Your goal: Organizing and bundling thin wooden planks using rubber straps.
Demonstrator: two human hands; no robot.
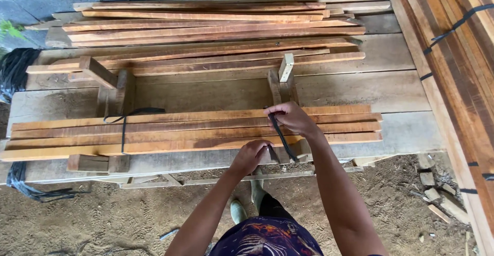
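A bundle of long thin wooden slats (pixel 195 130) lies across a plank bench (pixel 401 132) in front of me. A black strap (pixel 282 138) runs over the bundle's right part. My right hand (pixel 292 118) pinches the strap's upper end on top of the slats. My left hand (pixel 251 155) grips the strap's lower end at the bundle's front edge. Another black strap (pixel 124 127) is tied around the bundle's left part.
Loose slats (pixel 216 29) are piled at the back of the bench. Upright wooden posts (pixel 284 75) (pixel 110 88) stand behind the bundle. Strapped plank stacks (pixel 458 70) rise at right. Wood offcuts (pixel 432 189) lie on the sandy ground. A black strap coil (pixel 15 70) sits at left.
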